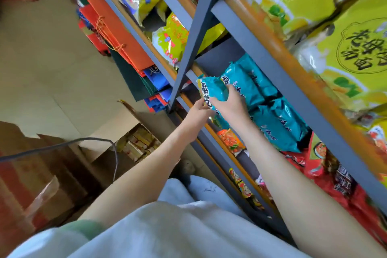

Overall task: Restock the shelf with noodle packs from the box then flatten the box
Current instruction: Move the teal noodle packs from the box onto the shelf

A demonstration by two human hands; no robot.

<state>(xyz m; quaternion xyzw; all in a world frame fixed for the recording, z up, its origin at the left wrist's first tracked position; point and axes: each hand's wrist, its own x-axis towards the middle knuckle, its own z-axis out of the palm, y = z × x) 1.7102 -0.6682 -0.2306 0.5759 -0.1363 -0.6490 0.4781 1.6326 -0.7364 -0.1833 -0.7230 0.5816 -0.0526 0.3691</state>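
Note:
Both my hands hold one teal noodle pack [211, 88] at the front edge of the grey metal shelf [270, 63]. My left hand [199, 111] grips its lower end from below. My right hand [231, 102] curls over its right side. Behind it, several more teal noodle packs [270, 109] lie stacked on the same shelf level. An open cardboard box [138, 142] stands on the floor below my left arm, with yellowish packs inside.
Yellow-green packs [343, 40] fill the level above, red packs [326, 172] the level below. A slanted grey shelf post [194, 33] crosses just left of the held pack. Orange and blue paper bags [117, 33] lean along the shelf's far end. Brown cartons [41, 174] stand at left.

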